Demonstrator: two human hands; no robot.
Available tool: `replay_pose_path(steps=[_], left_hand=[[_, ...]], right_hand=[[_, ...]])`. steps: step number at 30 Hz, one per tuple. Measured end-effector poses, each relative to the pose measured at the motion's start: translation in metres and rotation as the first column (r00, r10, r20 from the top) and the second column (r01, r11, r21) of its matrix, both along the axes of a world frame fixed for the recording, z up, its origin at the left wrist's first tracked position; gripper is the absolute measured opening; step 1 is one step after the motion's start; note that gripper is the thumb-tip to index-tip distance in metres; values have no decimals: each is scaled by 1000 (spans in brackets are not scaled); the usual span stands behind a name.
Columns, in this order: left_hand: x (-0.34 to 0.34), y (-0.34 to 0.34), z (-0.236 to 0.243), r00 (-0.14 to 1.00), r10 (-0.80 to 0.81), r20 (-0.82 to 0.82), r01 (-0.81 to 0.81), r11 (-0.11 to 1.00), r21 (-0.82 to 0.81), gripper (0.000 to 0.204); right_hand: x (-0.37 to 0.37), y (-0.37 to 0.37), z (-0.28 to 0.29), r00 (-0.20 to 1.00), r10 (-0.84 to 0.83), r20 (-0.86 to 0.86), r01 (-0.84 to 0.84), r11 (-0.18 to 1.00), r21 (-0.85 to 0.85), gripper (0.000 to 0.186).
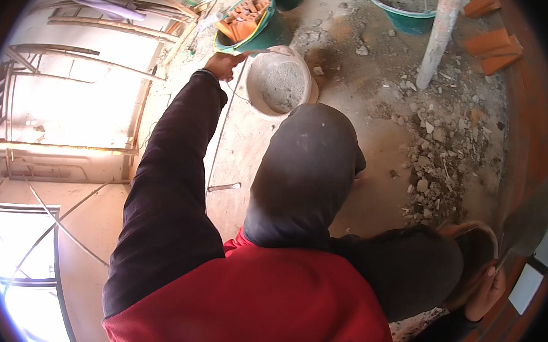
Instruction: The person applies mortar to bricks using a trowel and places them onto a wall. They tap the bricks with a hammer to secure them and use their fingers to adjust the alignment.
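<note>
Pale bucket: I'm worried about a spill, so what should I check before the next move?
1. Left hand at the bucket: ok, at its rim.
2. Grey material inside the bucket: ok.
3. Bucket sitting flat: cannot tell, base hidden.
4. Space beyond: not ok, green tub of brick pieces close by.
5. Right side free of rubble: not ok.
6. Right hand's grip: cannot tell.
</note>
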State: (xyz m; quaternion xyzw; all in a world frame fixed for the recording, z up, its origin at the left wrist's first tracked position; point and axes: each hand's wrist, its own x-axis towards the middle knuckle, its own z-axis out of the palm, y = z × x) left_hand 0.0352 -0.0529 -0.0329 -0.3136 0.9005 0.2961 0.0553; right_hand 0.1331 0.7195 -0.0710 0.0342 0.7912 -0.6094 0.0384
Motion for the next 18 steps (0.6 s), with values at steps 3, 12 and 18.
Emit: replay_pose_path(steps=[3,12,18], left_hand=[[42,-11,42,953,280,-114,-290,952,-92,38],[109,-85,78,968,218,-126,-250,891,-378,57],[216,-203,1,874,487,1,-303,546,-781,72]], right_hand=[[-19,-12,-3,1000,17,-15,-17,1000,0,26],[-81,6,-15,995,97,22,-99,990,97,23],[-130,0,-9,994,34,-103,-9,972,235,23]])
